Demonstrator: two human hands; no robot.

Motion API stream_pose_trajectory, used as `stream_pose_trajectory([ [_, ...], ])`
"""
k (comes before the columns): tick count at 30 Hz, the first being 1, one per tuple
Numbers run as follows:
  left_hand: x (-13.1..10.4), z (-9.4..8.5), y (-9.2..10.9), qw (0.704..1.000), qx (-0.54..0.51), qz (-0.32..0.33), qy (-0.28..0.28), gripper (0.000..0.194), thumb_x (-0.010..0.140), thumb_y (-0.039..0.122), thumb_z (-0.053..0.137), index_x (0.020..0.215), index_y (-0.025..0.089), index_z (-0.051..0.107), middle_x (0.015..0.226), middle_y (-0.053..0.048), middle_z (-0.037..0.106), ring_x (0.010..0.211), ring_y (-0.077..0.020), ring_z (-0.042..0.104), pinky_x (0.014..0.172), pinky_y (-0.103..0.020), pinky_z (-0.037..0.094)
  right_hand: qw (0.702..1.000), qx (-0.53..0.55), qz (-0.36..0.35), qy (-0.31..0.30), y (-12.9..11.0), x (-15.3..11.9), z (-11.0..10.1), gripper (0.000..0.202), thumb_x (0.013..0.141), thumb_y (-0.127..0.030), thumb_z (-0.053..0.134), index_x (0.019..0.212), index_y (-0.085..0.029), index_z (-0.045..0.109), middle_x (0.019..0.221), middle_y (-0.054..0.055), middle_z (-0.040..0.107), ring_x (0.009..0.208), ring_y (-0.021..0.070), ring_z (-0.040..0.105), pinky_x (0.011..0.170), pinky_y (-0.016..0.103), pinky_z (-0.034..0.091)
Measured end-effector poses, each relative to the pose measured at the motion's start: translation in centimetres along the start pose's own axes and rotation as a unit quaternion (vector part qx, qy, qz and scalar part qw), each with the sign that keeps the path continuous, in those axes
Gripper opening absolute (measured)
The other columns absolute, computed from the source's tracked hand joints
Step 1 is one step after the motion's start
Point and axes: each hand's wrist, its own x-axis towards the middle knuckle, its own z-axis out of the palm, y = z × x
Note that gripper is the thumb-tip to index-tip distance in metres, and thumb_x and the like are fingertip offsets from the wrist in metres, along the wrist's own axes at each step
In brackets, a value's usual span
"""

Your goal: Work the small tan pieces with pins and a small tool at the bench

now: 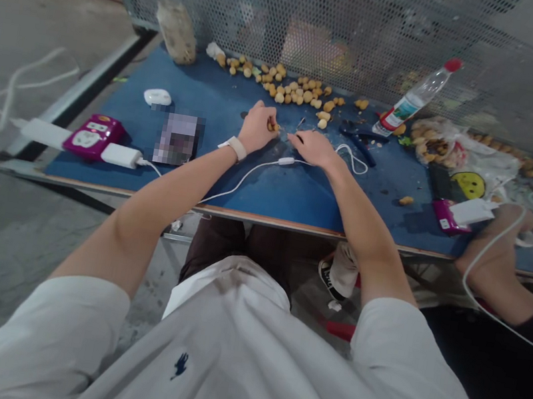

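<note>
My left hand [257, 128], with a white band at the wrist, is closed with its fingertips round a small yellow-brown piece [272, 127], which looks like a little gourd. To its right, my right hand [312, 147] has its fingers bent together; what they hold, if anything, is too small to make out. A white cable [250, 171] with an inline switch [286, 161] runs beneath the right hand. Dark-handled pliers [363, 144] lie right of that hand. Beyond both hands is a pile of yellow-brown gourd-like pieces [294, 90], some double-lobed.
The blue tabletop [297, 194] ends at a perforated metal panel [276, 12]. A bag [176, 33], white mouse [157, 97], blurred-out rectangle [177, 138] and purple power socket [94, 137] stand left. A red-capped bottle [408, 104], plastic bag [485, 160] and another person's arm [499, 263] are right.
</note>
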Motion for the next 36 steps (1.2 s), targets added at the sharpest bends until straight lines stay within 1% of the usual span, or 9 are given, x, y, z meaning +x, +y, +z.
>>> stream_pose_trajectory([
  [5, -0.3, 0.0, 0.5, 1.000, -0.012, 0.001, 0.011, 0.030, 0.107, 0.044, 0.102, 0.105, 0.026, 0.078, 0.116, -0.012, 0.076, 0.131, -0.0403, 0.078, 0.125, -0.061, 0.068, 1.000, 0.006, -0.001, -0.006, -0.1, -0.1, -0.1, 0.068, 0.141, -0.060, 0.039, 0.117, -0.019, 0.088, 0.128, 0.022, 0.093, 0.120, 0.0415, 0.084, 0.103, 0.046, 0.057],
  [9, -0.5, -0.2, 0.8, 0.999, -0.029, 0.007, 0.012, 0.032, 0.107, 0.046, 0.103, 0.106, 0.027, 0.078, 0.117, -0.012, 0.076, 0.130, -0.0402, 0.078, 0.125, -0.061, 0.069, 1.000, 0.006, 0.000, 0.001, -0.1, -0.1, -0.1, 0.069, 0.141, -0.062, 0.039, 0.119, -0.020, 0.089, 0.131, 0.022, 0.094, 0.124, 0.0414, 0.084, 0.106, 0.046, 0.057],
  [12, -0.6, -0.3, 0.9, 0.999, -0.040, 0.019, 0.013, 0.032, 0.107, 0.048, 0.103, 0.109, 0.027, 0.079, 0.116, -0.012, 0.076, 0.129, -0.0399, 0.079, 0.124, -0.061, 0.070, 1.000, 0.004, 0.004, 0.001, -0.2, -0.1, -0.2, 0.067, 0.141, -0.060, 0.040, 0.120, -0.019, 0.089, 0.133, 0.022, 0.094, 0.126, 0.0413, 0.084, 0.108, 0.046, 0.057],
  [18, -0.5, -0.7, 0.7, 0.999, -0.042, 0.020, -0.003, 0.032, 0.105, 0.046, 0.104, 0.105, 0.026, 0.078, 0.117, -0.012, 0.079, 0.128, -0.0389, 0.082, 0.125, -0.059, 0.069, 1.000, 0.007, 0.008, -0.007, -0.5, -0.2, -0.4, 0.064, 0.140, -0.057, 0.042, 0.120, -0.018, 0.090, 0.134, 0.023, 0.094, 0.124, 0.0415, 0.085, 0.109, 0.047, 0.057],
  [22, -0.5, -1.2, 0.7, 0.999, -0.030, 0.017, -0.020, 0.031, 0.106, 0.046, 0.102, 0.105, 0.026, 0.079, 0.119, -0.013, 0.081, 0.130, -0.0399, 0.082, 0.130, -0.060, 0.067, 1.000, 0.011, 0.009, -0.005, -0.6, -0.3, -0.5, 0.062, 0.140, -0.058, 0.044, 0.123, -0.018, 0.089, 0.136, 0.023, 0.094, 0.128, 0.0417, 0.085, 0.110, 0.045, 0.057],
  [26, -0.6, -1.9, 0.9, 0.999, 0.005, 0.008, -0.043, 0.019, 0.106, 0.039, 0.095, 0.105, 0.026, 0.082, 0.123, -0.017, 0.083, 0.137, -0.0437, 0.079, 0.137, -0.063, 0.062, 1.000, 0.015, 0.009, -0.009, -0.6, -0.3, -0.7, 0.062, 0.140, -0.058, 0.045, 0.121, -0.019, 0.089, 0.135, 0.023, 0.094, 0.127, 0.0412, 0.085, 0.112, 0.045, 0.057],
  [30, -0.6, -2.6, 1.2, 0.998, 0.009, 0.009, -0.061, 0.011, 0.102, 0.032, 0.092, 0.103, 0.027, 0.082, 0.114, -0.015, 0.082, 0.134, -0.0435, 0.077, 0.137, -0.063, 0.061, 1.000, 0.013, 0.001, -0.013, -0.6, -0.3, -0.7, 0.067, 0.141, -0.059, 0.039, 0.121, -0.020, 0.090, 0.132, 0.022, 0.094, 0.124, 0.0409, 0.085, 0.110, 0.047, 0.058],
  [33, -0.7, -2.9, 1.6, 0.998, 0.011, 0.002, -0.064, 0.012, 0.100, 0.026, 0.090, 0.098, 0.028, 0.079, 0.110, -0.014, 0.081, 0.131, -0.0426, 0.077, 0.137, -0.062, 0.060, 1.000, 0.013, 0.002, -0.012, -0.5, -0.2, -0.6, 0.069, 0.141, -0.060, 0.038, 0.119, -0.021, 0.091, 0.130, 0.022, 0.094, 0.122, 0.0408, 0.085, 0.109, 0.048, 0.059],
  [36, -0.7, -3.0, 2.1, 0.998, 0.019, -0.004, -0.067, 0.017, 0.098, 0.019, 0.090, 0.094, 0.027, 0.076, 0.110, -0.014, 0.081, 0.132, -0.0425, 0.077, 0.137, -0.061, 0.058, 1.000, 0.011, 0.005, -0.011, -0.5, -0.1, -0.5, 0.068, 0.141, -0.060, 0.040, 0.119, -0.020, 0.091, 0.134, 0.023, 0.094, 0.125, 0.0405, 0.085, 0.110, 0.047, 0.058],
])
